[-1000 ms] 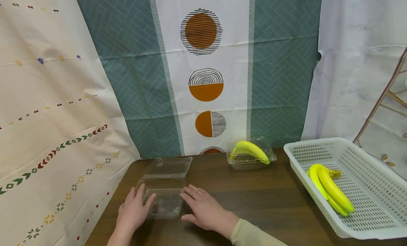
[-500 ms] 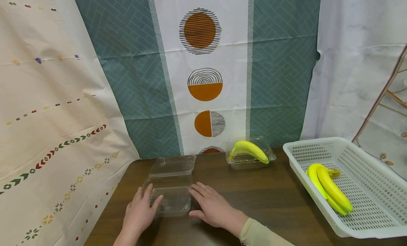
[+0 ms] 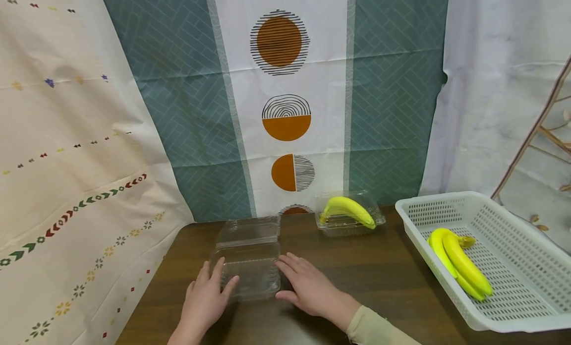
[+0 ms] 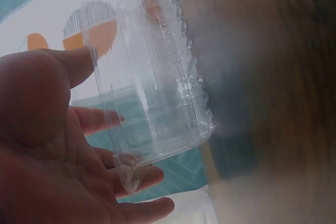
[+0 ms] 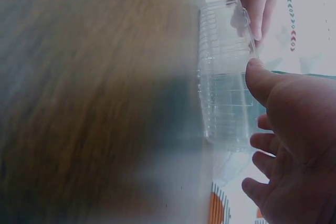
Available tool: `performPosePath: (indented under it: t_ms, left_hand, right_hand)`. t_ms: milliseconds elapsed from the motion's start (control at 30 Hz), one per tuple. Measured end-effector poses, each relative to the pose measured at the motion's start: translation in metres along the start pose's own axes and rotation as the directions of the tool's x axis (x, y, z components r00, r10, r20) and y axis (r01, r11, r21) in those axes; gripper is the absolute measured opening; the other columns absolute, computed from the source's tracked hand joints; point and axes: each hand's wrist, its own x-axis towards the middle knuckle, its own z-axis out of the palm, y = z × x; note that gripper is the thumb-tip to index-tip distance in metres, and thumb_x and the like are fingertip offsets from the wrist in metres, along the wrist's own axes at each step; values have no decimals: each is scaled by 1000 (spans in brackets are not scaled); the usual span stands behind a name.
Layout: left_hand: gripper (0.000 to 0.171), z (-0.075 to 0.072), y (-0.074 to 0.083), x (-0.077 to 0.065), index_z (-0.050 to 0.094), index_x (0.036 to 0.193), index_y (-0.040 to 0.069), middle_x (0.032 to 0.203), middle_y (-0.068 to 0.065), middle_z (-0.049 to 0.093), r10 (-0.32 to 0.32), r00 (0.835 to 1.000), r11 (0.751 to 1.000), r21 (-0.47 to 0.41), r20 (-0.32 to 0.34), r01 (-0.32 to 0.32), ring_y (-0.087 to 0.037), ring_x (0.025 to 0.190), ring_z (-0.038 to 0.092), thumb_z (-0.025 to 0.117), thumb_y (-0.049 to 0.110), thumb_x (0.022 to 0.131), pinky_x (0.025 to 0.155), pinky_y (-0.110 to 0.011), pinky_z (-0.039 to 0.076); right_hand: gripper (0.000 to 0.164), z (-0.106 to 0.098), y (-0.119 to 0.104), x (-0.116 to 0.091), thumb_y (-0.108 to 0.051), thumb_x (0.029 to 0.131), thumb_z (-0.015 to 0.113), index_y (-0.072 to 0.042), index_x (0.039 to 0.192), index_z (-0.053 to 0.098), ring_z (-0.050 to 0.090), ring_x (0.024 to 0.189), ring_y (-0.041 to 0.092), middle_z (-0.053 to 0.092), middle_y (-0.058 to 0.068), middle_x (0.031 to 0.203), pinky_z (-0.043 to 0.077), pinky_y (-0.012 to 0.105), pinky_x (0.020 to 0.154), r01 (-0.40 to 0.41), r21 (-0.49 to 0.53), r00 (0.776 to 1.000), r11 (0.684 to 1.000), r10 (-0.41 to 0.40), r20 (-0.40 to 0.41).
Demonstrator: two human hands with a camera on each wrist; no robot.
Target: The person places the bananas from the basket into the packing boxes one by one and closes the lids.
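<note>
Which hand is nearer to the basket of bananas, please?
Right: the right hand is left of the basket, beside the front clear container; the left hand is farther left, across the container.

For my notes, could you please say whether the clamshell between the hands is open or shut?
Open: the plastic clamshell has its lid folded back, leaving the base uncovered.

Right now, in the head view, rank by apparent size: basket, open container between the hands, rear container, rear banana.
1. Basket
2. Open container
3. Rear container
4. Rear banana
The open container is nearer the camera, so whether it's truly bigger than the rear one is unsure.
</note>
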Motion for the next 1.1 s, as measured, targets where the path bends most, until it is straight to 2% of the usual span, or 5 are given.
performPosePath:
  t_ms: [333,500,667,900,1100]
  left_hand:
    - [81,2,10,-2,40,170,3,167,-42,32,33,999,999,7,12,-33,-58,154,37,62,55,111,120,-81,26]
    - [82,2,15,-4,41,170,4,167,-40,36,49,999,999,18,10,-49,-55,154,39,61,57,111,120,-81,26]
    - [83,3,18,-6,43,169,4,167,-36,41,67,998,997,43,-2,-67,-52,153,42,60,60,111,120,-81,26]
    - [75,2,25,-8,48,166,5,162,-34,49,111,994,992,71,-26,-109,-53,149,47,66,51,110,117,-80,30]
    - [74,1,29,-6,50,166,6,158,-32,55,156,988,984,92,-15,-154,-54,147,50,66,51,110,120,-78,30]
  right_hand:
    - [72,-6,11,-12,-47,110,68,-4,164,49,40,159,36,48,15,169,37,54,127,-31,40,999,999,30,17]
    - [73,-14,15,-17,-47,110,68,-6,166,47,38,161,33,45,13,172,35,54,128,-53,57,997,997,50,52]
    - [72,-15,20,-22,-46,110,69,-5,166,48,38,161,35,45,14,171,36,55,127,-54,48,998,997,52,45]
    - [75,-17,28,-27,-50,110,66,-6,167,46,35,163,33,43,12,173,33,55,129,-95,60,994,994,91,61]
    - [74,-21,31,-33,-49,111,67,-5,167,47,36,162,34,45,12,172,33,57,129,-109,87,993,990,105,51]
